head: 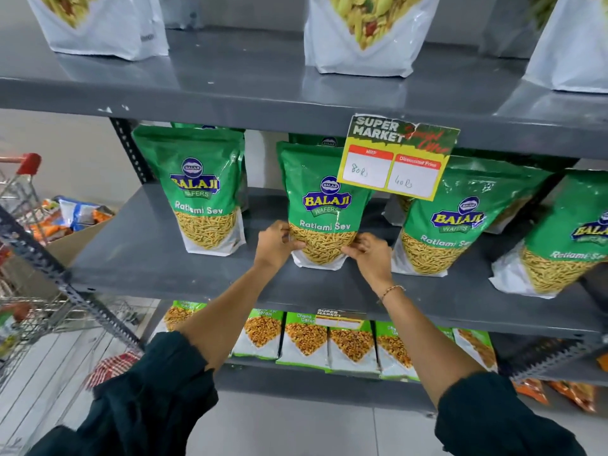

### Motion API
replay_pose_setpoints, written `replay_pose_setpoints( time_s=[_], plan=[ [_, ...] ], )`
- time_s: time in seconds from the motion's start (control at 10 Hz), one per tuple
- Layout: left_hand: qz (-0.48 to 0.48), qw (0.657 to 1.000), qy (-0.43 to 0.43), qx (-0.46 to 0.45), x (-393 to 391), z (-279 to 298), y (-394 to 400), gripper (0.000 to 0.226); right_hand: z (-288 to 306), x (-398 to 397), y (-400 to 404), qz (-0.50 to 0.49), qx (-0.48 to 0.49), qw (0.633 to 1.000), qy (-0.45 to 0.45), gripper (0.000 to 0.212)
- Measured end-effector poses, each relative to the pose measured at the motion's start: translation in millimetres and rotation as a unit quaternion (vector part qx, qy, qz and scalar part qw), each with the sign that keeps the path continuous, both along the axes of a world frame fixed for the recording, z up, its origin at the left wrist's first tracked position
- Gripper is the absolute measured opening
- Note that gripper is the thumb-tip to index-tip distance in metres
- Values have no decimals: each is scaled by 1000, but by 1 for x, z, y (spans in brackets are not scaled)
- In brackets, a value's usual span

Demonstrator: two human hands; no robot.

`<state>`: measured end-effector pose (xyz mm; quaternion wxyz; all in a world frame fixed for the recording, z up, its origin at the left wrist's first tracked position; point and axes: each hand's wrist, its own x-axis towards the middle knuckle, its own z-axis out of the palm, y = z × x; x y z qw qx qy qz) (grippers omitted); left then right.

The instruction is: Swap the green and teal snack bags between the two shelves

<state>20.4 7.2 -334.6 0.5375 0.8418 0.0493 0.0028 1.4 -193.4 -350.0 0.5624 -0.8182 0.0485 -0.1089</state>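
Several green Ratlami Sev bags stand upright on the middle grey shelf (164, 258). My left hand (276, 243) and my right hand (370, 255) both grip the lower edges of the centre green bag (324, 205), which rests on the shelf. Another green bag (200, 189) stands to its left, and two more (460, 218) stand to its right. On the shelf above stand pale bags (362, 31) with a snack picture; only their lower halves show. No teal colour is visible on them.
A yellow price card (394, 159) hangs from the upper shelf edge, covering the centre bag's top right corner. The lower shelf holds a row of green and white snack packs (306, 340). A shopping trolley (29, 192) and a cardboard box of packets stand at the left.
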Motion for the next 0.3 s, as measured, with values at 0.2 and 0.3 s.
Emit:
replay_pose_setpoints(
  time_s=[0.2,0.3],
  plan=[
    [-37,998,3,54,-11,3,-2,51,2,-3,3,24,-18,999,27,28],
    [-49,993,3,107,-27,8,-4,55,7,-25,16,-9,-57,998,-8,30]
  ],
)
